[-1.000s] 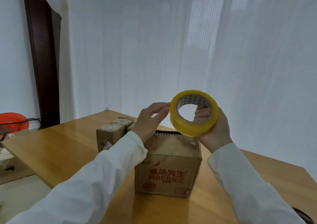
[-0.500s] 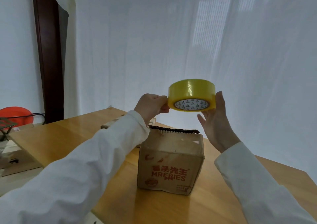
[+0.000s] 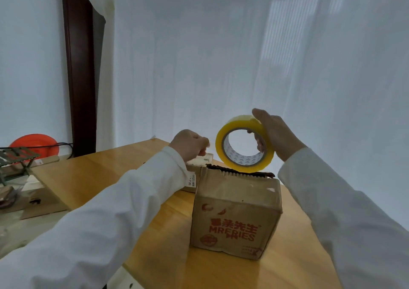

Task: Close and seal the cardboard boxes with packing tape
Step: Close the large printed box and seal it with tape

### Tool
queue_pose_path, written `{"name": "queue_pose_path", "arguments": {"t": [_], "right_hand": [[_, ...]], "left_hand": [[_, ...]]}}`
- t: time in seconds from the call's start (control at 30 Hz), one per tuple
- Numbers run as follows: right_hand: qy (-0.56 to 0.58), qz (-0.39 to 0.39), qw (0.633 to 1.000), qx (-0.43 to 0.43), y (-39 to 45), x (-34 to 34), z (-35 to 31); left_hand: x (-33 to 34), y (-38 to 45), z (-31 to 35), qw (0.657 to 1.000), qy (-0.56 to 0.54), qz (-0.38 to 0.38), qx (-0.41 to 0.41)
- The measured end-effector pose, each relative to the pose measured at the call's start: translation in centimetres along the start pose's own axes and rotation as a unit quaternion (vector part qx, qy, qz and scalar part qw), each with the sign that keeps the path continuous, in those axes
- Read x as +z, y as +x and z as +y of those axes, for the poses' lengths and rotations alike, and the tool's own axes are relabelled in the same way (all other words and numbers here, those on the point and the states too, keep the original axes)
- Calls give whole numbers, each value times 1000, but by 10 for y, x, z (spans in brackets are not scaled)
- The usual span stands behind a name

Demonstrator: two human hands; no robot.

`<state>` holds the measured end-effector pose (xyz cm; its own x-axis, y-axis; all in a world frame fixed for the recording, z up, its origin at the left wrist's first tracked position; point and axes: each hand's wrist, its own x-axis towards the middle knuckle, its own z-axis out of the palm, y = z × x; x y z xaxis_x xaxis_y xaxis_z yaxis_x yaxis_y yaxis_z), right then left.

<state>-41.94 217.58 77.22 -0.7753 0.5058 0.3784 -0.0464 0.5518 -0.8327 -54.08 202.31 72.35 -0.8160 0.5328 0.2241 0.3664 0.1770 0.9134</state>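
The right hand (image 3: 276, 134) held the yellow tape roll (image 3: 244, 144) upright just above the MR FRIES cardboard box (image 3: 235, 213) on the wooden table (image 3: 106, 173), fingers through its core. The left hand (image 3: 189, 144) was curled beside it; whether it pinched the tape end, I couldn't tell.

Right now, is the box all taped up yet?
Not yet. The printed box has its flaps folded shut, but no tape shows across it. The right hand holds the yellow tape roll above it, and the left hand is curled beside the roll. Taping is left, also for the smaller box behind.
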Motion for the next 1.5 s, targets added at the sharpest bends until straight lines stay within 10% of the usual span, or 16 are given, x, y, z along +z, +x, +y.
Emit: {"name": "queue_pose_path", "arguments": {"t": [0.2, 1.5], "right_hand": [[-212, -86, 969, 94, 12, 12, 31], [-379, -202, 874, 227, 31, 36, 4]], "left_hand": [[-17, 2, -50, 997, 32, 47, -48], [12, -32, -120, 958, -218, -57, -175]]}}
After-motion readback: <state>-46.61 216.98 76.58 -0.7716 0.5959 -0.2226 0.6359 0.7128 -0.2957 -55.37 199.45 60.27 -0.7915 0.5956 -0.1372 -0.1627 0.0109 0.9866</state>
